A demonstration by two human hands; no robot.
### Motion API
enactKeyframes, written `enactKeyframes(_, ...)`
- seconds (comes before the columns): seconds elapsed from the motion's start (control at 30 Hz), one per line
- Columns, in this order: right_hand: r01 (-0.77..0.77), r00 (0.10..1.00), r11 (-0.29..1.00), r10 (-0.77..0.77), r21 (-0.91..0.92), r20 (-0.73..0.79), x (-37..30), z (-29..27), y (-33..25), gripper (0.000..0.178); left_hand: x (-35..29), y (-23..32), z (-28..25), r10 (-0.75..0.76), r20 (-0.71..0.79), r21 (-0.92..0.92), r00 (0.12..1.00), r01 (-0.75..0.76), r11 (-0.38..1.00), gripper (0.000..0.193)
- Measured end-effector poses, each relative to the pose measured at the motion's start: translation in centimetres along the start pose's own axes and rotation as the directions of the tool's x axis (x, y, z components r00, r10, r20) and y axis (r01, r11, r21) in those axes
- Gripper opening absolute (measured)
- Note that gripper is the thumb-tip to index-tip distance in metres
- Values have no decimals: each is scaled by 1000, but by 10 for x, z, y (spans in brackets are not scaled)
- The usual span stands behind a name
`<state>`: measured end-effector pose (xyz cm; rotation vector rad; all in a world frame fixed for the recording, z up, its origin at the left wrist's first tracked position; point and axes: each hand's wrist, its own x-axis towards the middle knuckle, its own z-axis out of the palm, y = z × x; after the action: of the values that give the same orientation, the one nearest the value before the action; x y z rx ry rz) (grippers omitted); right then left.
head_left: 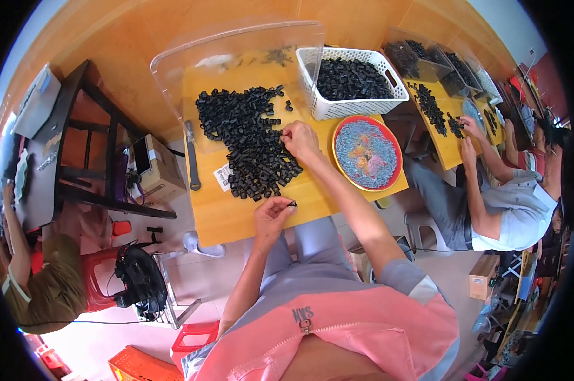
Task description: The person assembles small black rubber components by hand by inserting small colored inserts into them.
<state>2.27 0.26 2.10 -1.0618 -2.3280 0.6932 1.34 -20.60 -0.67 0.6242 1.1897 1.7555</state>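
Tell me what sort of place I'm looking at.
Probably a small-parts workshop: a heap of small black parts lies on a yellow table, a white basket holds more, and another person sits working at a second table to the right.

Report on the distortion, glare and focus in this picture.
Head view: fisheye distortion tilts the dark table at left, within a black surround; head view: whitish glare marks the clear plastic bin; head view: the black parts look fairly sharp, while detail near the right rim is harder to make out.

Whether the right fingers (289, 134) hold anything is hidden.
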Motion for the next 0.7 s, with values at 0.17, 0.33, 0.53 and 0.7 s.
enactKeyframes(0.17,-67,994,974,85,-219,71,6,12,-12,11,1,-4,-6,-41,40,-66,998,44,997,13)
enactKeyframes(0.33,-90,984,961,126,-261,127,9,8,-27,15,0,-7,-7,-26,74,-105,997,34,994,14)
enactKeyframes(0.53,-109,986,964,135,-241,95,8,13,-27,15,0,-9,-7,28,66,-57,997,-24,998,15)
enactKeyframes(0.7,-63,995,979,76,-194,63,2,17,-13,17,-2,-8,-6,28,63,-48,998,-25,999,15)
